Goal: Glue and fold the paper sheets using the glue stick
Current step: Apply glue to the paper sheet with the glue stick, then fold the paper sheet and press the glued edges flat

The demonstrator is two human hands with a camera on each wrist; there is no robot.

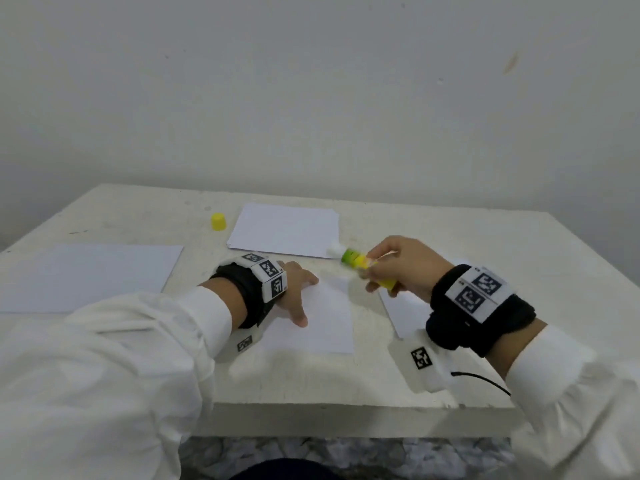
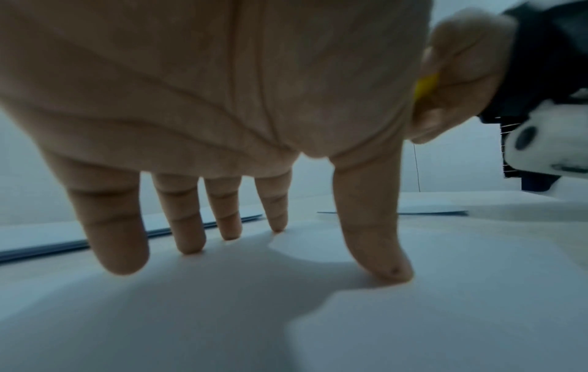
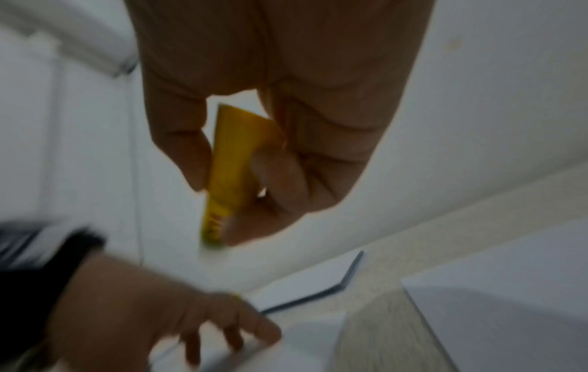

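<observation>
Glue stick raised over the held sheet

Head view: your left hand (image 1: 294,289) lies flat, fingers spread, on the paper sheet (image 1: 322,320) near the bench's (image 1: 450,237) front edge; your right hand (image 1: 401,265) grips the uncapped glue stick (image 1: 360,263) just above it, the yellow cap (image 1: 218,222) well apart toward the far edge. Left wrist view: fingertips (image 2: 391,271) press the sheet. Right wrist view: blurred, fingers curled round the stick. If your left hand eases, the stroke could drag or crease the sheet.
</observation>
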